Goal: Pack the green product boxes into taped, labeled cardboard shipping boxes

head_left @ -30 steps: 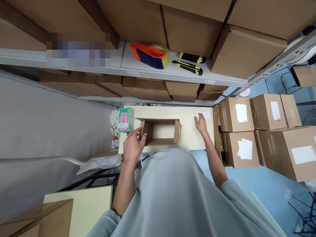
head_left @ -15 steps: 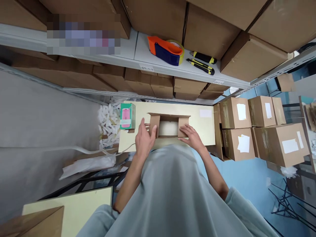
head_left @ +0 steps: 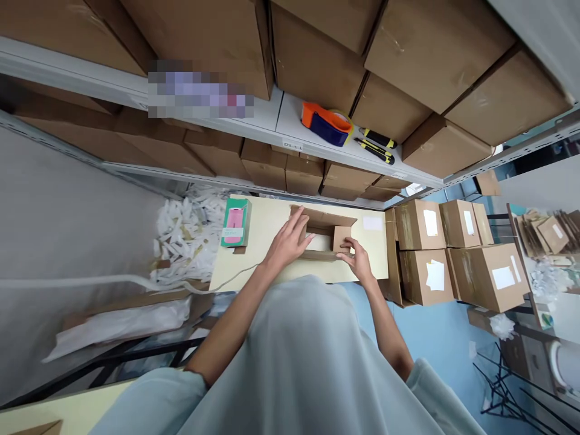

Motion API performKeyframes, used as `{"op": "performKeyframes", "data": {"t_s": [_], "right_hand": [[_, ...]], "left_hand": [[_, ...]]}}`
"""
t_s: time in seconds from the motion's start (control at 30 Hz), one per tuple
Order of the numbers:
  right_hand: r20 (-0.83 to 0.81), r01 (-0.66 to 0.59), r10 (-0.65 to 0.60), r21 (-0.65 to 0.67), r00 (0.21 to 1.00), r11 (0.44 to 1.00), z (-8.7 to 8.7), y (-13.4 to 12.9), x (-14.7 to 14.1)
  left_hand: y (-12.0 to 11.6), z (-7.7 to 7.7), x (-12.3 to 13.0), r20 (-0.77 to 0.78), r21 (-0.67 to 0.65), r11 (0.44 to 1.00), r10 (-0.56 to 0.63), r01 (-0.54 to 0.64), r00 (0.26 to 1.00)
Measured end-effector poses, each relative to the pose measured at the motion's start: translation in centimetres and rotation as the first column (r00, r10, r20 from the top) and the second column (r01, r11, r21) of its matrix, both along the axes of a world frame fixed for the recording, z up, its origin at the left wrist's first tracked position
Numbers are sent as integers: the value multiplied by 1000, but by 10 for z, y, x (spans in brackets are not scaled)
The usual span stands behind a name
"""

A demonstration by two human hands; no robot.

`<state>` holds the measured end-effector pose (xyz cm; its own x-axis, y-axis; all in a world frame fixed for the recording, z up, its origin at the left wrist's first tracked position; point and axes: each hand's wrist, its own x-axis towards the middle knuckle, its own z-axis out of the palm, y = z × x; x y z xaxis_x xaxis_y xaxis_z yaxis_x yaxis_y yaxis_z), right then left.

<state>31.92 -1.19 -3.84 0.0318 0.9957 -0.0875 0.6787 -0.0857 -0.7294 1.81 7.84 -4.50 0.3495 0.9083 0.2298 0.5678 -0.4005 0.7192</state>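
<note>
An open cardboard box (head_left: 322, 220) stands on the cream table (head_left: 272, 275), its white or pale inside floor partly visible. My left hand (head_left: 290, 238) lies over the box's left end with fingers spread, covering the flap there. At the right end, my right hand (head_left: 356, 257) has its thumb and fingers bent around the near right corner, beside the small right flap (head_left: 341, 238); the fingers are apart. To the left on the table is a green box with a pink picture (head_left: 234, 223).
Above the table, a shelf (head_left: 290, 124) carries cartons, an orange and blue tape dispenser (head_left: 327, 124) and two yellow-black cutters (head_left: 375, 150). Labelled cartons (head_left: 423, 275) are stacked at the right. White scraps (head_left: 188, 229) lie left of the table, and a cable (head_left: 233, 278) crosses its near left part.
My left hand has moved from the box's left side onto its left end. My right hand has shifted toward the near right corner. The camera view has turned slightly.
</note>
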Motion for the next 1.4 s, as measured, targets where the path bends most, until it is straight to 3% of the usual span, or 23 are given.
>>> {"op": "performKeyframes", "data": {"t_s": [0.2, 0.4, 0.53, 0.67, 0.83, 0.97, 1.13, 1.23, 1.4], "right_hand": [[17, 118, -121, 107, 993, 987, -7, -3, -11], [119, 166, -184, 143, 976, 976, -20, 4, -16], [229, 123, -156, 154, 961, 980, -21, 9, -11], [319, 62, -134, 227, 938, 972, -18, 13, -8], [232, -63, 41, 88, 972, 994, -31, 28, -13], [114, 38, -37, -6, 993, 999, -47, 59, -14], [91, 143, -130, -146, 987, 979, -52, 93, -8], [84, 156, -145, -148, 986, 977, -55, 86, -10], [143, 102, -83, -128, 986, 986, -60, 39, -18]], "left_hand": [[-14, -9, 0, -81, -59, 998, 23, -28, 996], [-5, -23, 1, -73, 71, 985, 161, -156, 984], [9, -24, -11, -72, 120, 987, 114, -105, 991], [6, -36, -19, -61, 54, 999, 11, -8, 998], [-16, -55, -4, 0, -60, 989, 135, -135, 991], [-12, -58, 22, 28, -135, 969, 211, -205, 977], [4, -58, 54, 11, -111, 960, 259, -257, 966], [0, -64, 53, 9, -78, 958, 277, -275, 961], [-30, -92, 28, 21, -139, 955, 266, -260, 964]]}}
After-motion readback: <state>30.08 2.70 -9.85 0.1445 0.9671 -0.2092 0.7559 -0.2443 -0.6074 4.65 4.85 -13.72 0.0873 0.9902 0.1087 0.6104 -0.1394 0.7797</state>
